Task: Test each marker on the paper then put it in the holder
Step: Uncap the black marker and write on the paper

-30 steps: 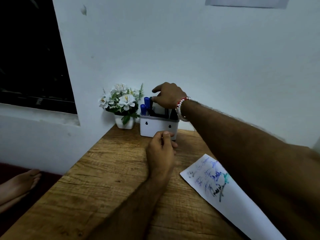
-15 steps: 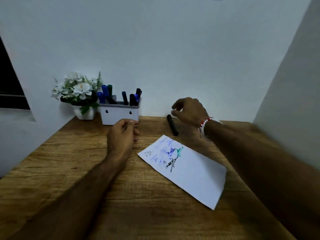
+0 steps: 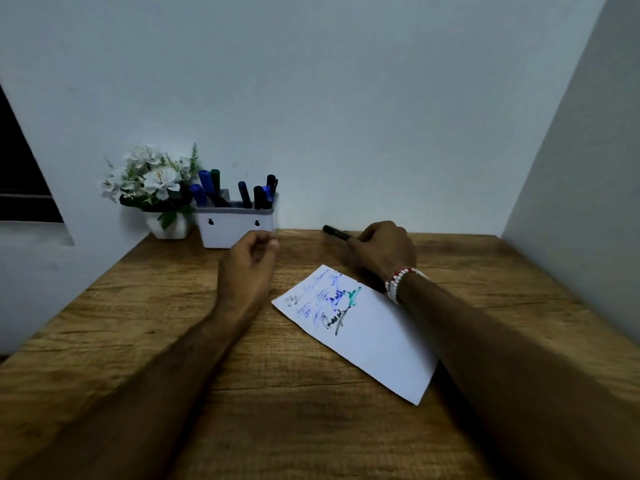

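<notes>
**Right hand took up a black marker beyond the paper, its test not yet made.**
The right hand [image 3: 382, 252] gripped a black marker [image 3: 335, 233] just beyond the paper [image 3: 374, 337]. The left hand [image 3: 249, 265] hovered left of the paper's far corner, fingers loosely curled; whether it pinched anything could not be told. The next move probably called for uncapping, then bringing the tip to the paper's blank near half, below the scribbles. The holder [image 3: 235, 230], beyond and left of the paper, held several markers, with a flower pot [image 3: 169, 228] further left. Only the right forearm, crossing the paper's right edge, might have crowded the stroke.
</notes>
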